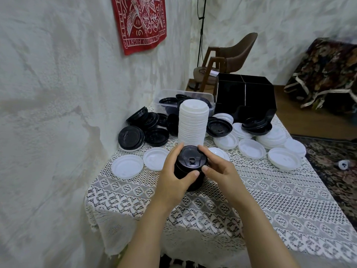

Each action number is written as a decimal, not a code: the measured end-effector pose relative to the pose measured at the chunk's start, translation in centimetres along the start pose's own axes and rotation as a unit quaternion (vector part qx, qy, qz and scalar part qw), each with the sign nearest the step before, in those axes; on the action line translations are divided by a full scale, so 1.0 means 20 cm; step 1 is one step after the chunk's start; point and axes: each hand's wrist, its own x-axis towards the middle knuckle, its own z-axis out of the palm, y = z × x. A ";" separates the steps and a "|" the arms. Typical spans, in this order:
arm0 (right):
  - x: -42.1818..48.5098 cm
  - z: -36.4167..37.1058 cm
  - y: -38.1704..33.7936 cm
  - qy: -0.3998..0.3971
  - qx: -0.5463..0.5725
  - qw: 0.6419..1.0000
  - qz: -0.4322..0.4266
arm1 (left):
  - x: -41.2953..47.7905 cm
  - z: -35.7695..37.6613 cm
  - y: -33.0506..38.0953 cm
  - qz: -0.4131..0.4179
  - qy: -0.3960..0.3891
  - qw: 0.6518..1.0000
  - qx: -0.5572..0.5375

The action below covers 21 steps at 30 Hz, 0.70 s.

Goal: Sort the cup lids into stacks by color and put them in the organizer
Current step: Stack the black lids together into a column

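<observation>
Left hand (173, 178) and right hand (220, 171) grip the black stack (191, 159), hiding its lower sides; white stack (193, 122) stands just beyond; organizer (251, 93) far right.

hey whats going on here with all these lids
A person is sorting cup lids on a lace-covered table. The left hand and right hand grip a short stack of black lids near the front. A tall white stack stands just behind it. Around them lie loose white lids and loose black lids, and the black organizer sits at the back.
</observation>
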 end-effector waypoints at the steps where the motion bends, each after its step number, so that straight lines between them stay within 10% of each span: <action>1: 0.00 -0.01 -0.02 -0.001 -0.004 1.000 0.002 | 0.00 0.00 0.00 0.001 -0.002 1.000 0.002; 8: 0.22 -0.18 0.01 0.223 -0.323 0.919 -0.040 | 0.04 -0.01 0.00 -0.011 -0.018 1.000 0.016; 15: 0.45 -0.33 0.06 0.167 -0.593 0.788 -0.022 | 0.05 -0.01 -0.01 -0.015 -0.021 0.999 0.025; 21: 0.44 -0.32 0.03 0.192 -0.572 0.796 -0.048 | 0.05 -0.01 0.00 -0.017 -0.022 0.999 0.026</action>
